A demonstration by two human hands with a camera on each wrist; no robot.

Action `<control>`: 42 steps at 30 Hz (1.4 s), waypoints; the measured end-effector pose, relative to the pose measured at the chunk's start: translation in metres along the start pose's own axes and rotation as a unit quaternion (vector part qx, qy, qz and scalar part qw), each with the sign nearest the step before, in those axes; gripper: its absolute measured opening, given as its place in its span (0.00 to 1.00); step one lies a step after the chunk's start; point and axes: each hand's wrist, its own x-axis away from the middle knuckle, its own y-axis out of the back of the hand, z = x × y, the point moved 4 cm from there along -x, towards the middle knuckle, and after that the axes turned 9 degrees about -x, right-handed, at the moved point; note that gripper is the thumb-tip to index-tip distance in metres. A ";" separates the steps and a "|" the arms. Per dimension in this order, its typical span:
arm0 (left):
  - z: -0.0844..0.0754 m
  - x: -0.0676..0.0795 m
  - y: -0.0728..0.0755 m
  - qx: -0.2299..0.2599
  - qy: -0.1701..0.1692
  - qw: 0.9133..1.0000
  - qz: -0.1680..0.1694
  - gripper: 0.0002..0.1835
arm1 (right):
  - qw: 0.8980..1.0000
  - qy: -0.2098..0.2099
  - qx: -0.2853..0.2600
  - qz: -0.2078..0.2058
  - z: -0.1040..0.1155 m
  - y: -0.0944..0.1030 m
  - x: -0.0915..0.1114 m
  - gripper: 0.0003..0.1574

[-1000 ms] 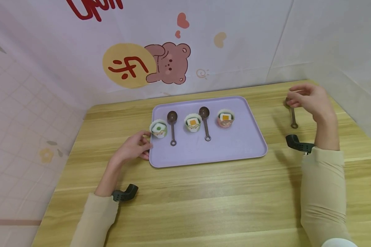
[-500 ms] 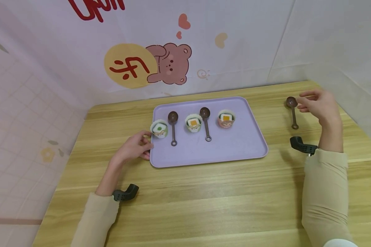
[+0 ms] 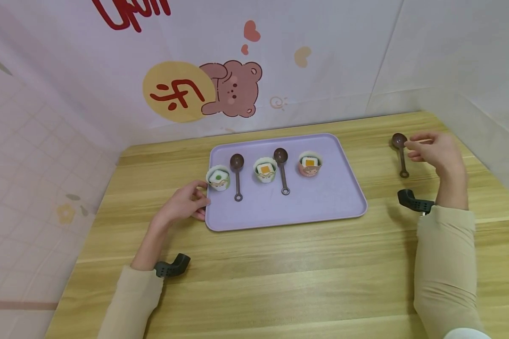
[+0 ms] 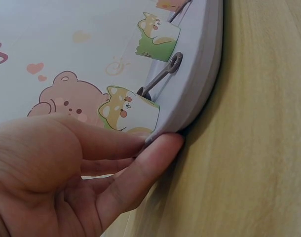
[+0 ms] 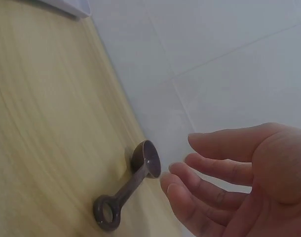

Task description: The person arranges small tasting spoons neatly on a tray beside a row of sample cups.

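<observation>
My left hand (image 3: 184, 202) pinches the left rim of a lavender tray (image 3: 318, 202) between thumb and fingers; the left wrist view has the rim (image 4: 197, 81) running up from the fingertips. On the tray stand three paper cups with square white pieces inside: a green-trimmed cup (image 3: 219, 183) at the left, another green-trimmed cup (image 3: 266, 177) mid-tray and a pink cup (image 3: 309, 170). Two brown measuring spoons (image 3: 237, 162) lie between them. Right of the tray, my right hand (image 3: 439, 150) hovers with loosely bent fingers beside a third brown measuring spoon (image 3: 403, 157) on the table, holding nothing.
The wooden table (image 3: 254, 282) runs back to a white wall covering (image 3: 331, 94) with a printed bear (image 3: 233, 89). Another covering (image 3: 25, 188) rises along the left side. A dark camera mount sits on each wrist.
My right hand has let go of the spoon's bowl and moved a little right and toward me. The spoon stays on the table. My left hand keeps its place at the tray.
</observation>
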 end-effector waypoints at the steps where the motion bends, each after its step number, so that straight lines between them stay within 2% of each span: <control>1: 0.000 0.000 0.000 0.001 -0.001 1.000 0.000 0.27 | 1.000 0.000 0.001 0.001 -0.001 0.000 0.000 0.34; 13: -0.001 0.000 -0.001 0.000 -0.003 1.000 -0.002 0.26 | 1.000 -0.009 -0.019 0.013 -0.010 -0.004 -0.002 0.24; 22: -0.001 0.001 0.001 0.001 -0.003 1.000 0.001 0.27 | 0.999 -0.034 0.015 0.025 -0.017 -0.005 -0.002 0.34; 28: -0.002 0.001 0.001 0.001 0.001 1.000 0.001 0.27 | 0.998 -0.048 0.016 0.022 -0.022 -0.007 -0.004 0.33; 42: -0.002 0.001 0.002 0.002 0.008 1.000 0.000 0.26 | 0.998 -0.046 0.053 0.004 -0.024 -0.007 -0.006 0.29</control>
